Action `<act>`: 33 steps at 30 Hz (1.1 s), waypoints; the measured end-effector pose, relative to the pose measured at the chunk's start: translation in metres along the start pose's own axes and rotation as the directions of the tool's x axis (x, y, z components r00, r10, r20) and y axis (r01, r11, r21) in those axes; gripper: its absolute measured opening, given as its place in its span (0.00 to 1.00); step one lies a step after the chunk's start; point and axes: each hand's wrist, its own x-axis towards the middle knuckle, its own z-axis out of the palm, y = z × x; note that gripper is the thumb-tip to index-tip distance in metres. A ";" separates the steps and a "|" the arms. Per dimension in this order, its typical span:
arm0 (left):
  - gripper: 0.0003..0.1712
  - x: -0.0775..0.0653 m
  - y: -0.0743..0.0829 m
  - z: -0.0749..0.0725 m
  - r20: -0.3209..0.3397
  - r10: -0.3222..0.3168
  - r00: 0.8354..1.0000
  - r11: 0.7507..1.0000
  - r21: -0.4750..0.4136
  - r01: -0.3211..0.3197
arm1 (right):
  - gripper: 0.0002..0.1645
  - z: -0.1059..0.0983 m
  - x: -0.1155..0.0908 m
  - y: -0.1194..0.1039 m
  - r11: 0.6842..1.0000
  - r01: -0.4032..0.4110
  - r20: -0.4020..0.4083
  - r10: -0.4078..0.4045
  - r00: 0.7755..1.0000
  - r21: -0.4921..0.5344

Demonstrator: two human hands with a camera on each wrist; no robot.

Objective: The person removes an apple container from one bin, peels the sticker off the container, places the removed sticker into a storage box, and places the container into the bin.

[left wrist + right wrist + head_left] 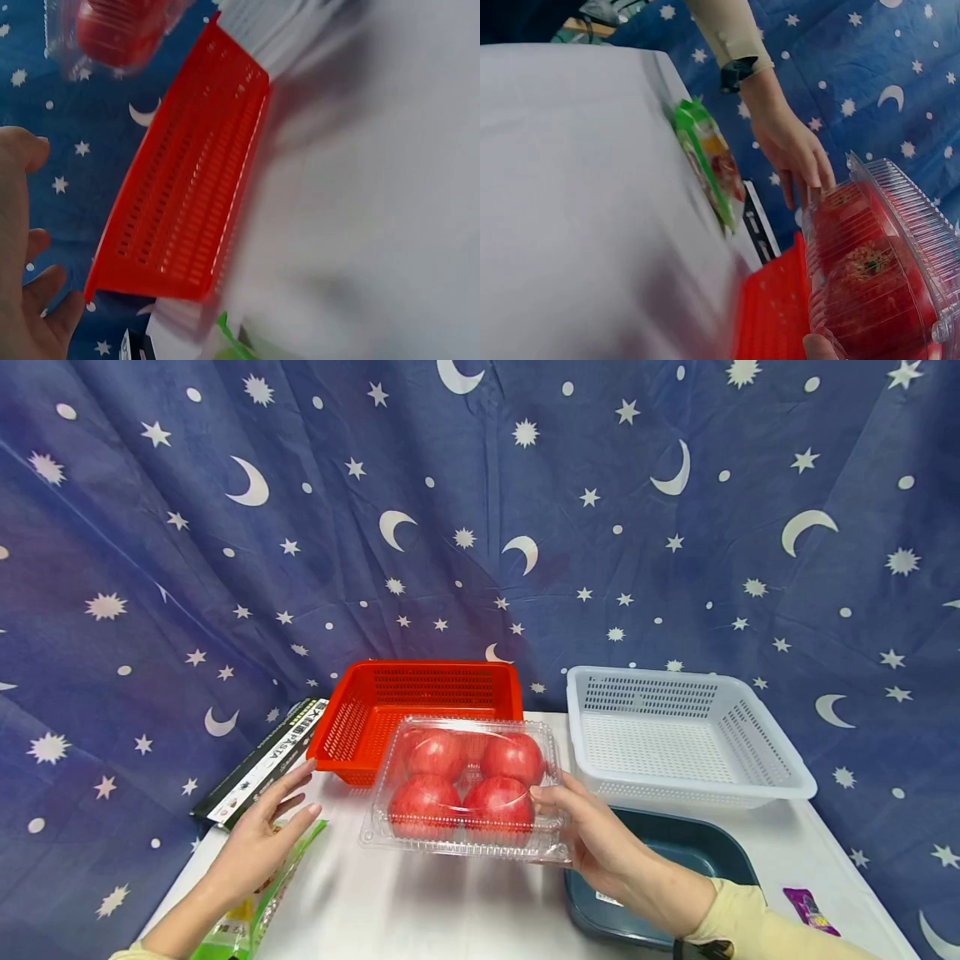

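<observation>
My right hand (pixel 611 843) grips the right side of a clear plastic clamshell box (pixel 450 847), thumb on top, holding it up above the white table. Several red apples (pixel 435 752) show through its lid. My left hand (pixel 258 843) hovers to the left with fingers spread, apart from the box and holding nothing. In the left wrist view this hand (pixel 34 247) is beside the red basket (pixel 176 187). From the right wrist, the box (pixel 907 199) appears close up, and the left hand (pixel 791 154) looks near its far end.
Behind the box stands the red basket (pixel 322 747); a white basket (pixel 690 781) is at back right. A dark teal basin (pixel 720 843) sits under my right forearm. Left are a black-and-white pasta box (pixel 270 760) and a green food bag (pixel 262 910). A purple packet (pixel 810 910) lies right.
</observation>
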 end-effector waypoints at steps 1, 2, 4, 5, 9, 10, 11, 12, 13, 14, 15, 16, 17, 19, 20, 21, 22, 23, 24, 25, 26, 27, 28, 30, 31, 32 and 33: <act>0.38 0.003 -0.004 -0.002 -0.010 0.002 1.000 1.000 0.024 -0.002 | 0.45 -0.001 0.002 -0.003 1.000 0.012 0.002 -0.012 1.000 0.002; 0.38 0.006 -0.007 -0.003 -0.018 0.004 1.000 0.999 0.040 -0.003 | 0.45 -0.001 0.004 -0.006 1.000 0.023 0.002 -0.023 1.000 0.004; 0.38 0.013 -0.014 -0.005 -0.025 0.014 1.000 0.998 0.061 -0.012 | 0.44 -0.003 0.009 -0.011 1.000 0.028 0.010 -0.028 1.000 0.014; 0.38 0.016 -0.017 -0.005 -0.028 0.021 0.999 0.997 0.072 -0.019 | 0.45 -0.004 0.011 -0.013 0.999 0.030 0.008 -0.030 1.000 0.014; 0.38 0.029 -0.028 -0.007 -0.038 0.044 0.998 0.995 0.097 -0.040 | 0.45 -0.005 0.022 -0.021 0.999 0.044 0.009 -0.044 0.999 0.003; 0.37 0.033 -0.030 -0.008 -0.037 0.053 0.998 0.994 0.096 -0.049 | 0.45 -0.006 0.024 -0.022 0.999 0.049 0.008 -0.049 0.999 -0.002; 0.37 0.036 -0.033 -0.009 -0.039 0.059 0.998 0.994 0.094 -0.055 | 0.45 -0.005 0.027 -0.023 0.998 0.055 0.006 -0.055 0.998 -0.006; 0.37 0.039 -0.035 -0.009 -0.039 0.066 0.997 0.994 0.084 -0.062 | 0.45 -0.005 0.030 -0.025 0.998 0.060 0.009 -0.060 0.998 -0.006; 0.36 0.042 -0.037 -0.009 -0.039 0.074 0.996 0.994 0.077 -0.071 | 0.45 -0.005 0.033 -0.026 0.998 0.065 0.008 -0.065 0.998 -0.003; 0.36 0.045 -0.039 -0.009 -0.036 0.081 0.996 0.995 0.065 -0.079 | 0.45 -0.004 0.036 -0.026 0.998 0.067 0.006 -0.067 0.998 0.004; 0.35 0.048 -0.041 -0.008 -0.034 0.089 0.995 0.995 0.050 -0.087 | 0.45 -0.004 0.039 -0.027 0.998 0.068 0.003 -0.068 0.998 0.014; 0.34 0.051 -0.044 -0.008 -0.032 0.094 0.995 0.995 0.033 -0.093 | 0.44 -0.003 0.041 -0.028 0.997 0.071 -0.003 -0.071 0.998 0.019; 0.34 0.054 -0.046 -0.007 -0.028 0.092 0.995 0.996 0.018 -0.091 | 0.44 -0.003 0.044 -0.029 0.997 0.071 -0.005 -0.071 0.997 0.024; 0.33 0.059 -0.050 -0.006 -0.020 0.087 0.996 0.996 -0.011 -0.087 | 0.44 -0.002 0.048 -0.030 0.997 0.070 -0.011 -0.070 0.998 0.035; 0.33 0.061 -0.052 -0.006 -0.018 0.083 0.996 0.996 -0.030 -0.083 | 0.44 -0.002 0.050 -0.030 0.997 0.068 -0.013 -0.068 0.998 0.037; 0.33 0.062 -0.053 -0.005 -0.017 0.079 0.997 0.995 -0.052 -0.080 | 0.44 -0.002 0.051 -0.031 0.997 0.068 -0.013 -0.067 0.998 0.038; 0.32 0.064 -0.055 -0.004 -0.014 0.078 0.997 0.994 -0.074 -0.079 | 0.45 -0.002 0.052 -0.031 0.997 0.068 -0.013 -0.068 0.998 0.036; 0.32 0.065 -0.056 -0.004 -0.011 0.077 0.997 0.993 -0.090 -0.077 | 0.45 -0.002 0.054 -0.031 0.997 0.067 -0.012 -0.066 0.998 0.038; 0.31 0.066 -0.057 -0.003 -0.008 0.077 0.997 0.991 -0.108 -0.077 | 0.46 -0.001 0.055 -0.031 0.997 0.069 -0.015 -0.068 0.998 0.037; 0.30 0.067 -0.059 -0.002 -0.005 0.078 0.997 0.989 -0.125 -0.078 | 0.47 -0.001 0.056 -0.031 0.997 0.068 -0.017 -0.067 0.998 0.036; 0.29 0.068 -0.060 -0.001 -0.004 0.081 0.997 0.987 -0.142 -0.081 | 0.47 -0.001 0.058 -0.031 0.997 0.068 -0.016 -0.067 0.998 0.035; 0.28 0.069 -0.061 0.000 -0.001 0.081 0.997 0.985 -0.153 -0.081 | 0.48 -0.001 0.059 -0.031 0.997 0.067 -0.016 -0.066 0.998 0.035; 0.28 0.069 -0.062 0.000 0.002 0.080 0.997 0.984 -0.158 -0.079 | 0.48 0.000 0.060 -0.031 0.997 0.066 -0.016 -0.066 0.998 0.035; 0.27 0.069 -0.065 0.002 0.008 0.071 0.997 0.984 -0.164 -0.069 | 0.48 0.000 0.062 -0.031 0.997 0.066 -0.018 -0.066 0.998 0.032; 0.26 0.070 -0.066 0.003 0.008 0.065 0.998 0.984 -0.167 -0.063 | 0.48 0.000 0.063 -0.031 0.997 0.066 -0.016 -0.065 0.998 0.032; 0.26 0.070 -0.067 0.003 0.009 0.058 0.998 0.984 -0.168 -0.056 | 0.47 0.000 0.064 -0.031 0.997 0.066 -0.014 -0.066 0.998 0.033; 0.26 0.070 -0.069 0.004 0.010 0.050 0.999 0.985 -0.168 -0.048 | 0.47 0.001 0.065 -0.031 0.997 0.067 -0.012 -0.067 0.998 0.033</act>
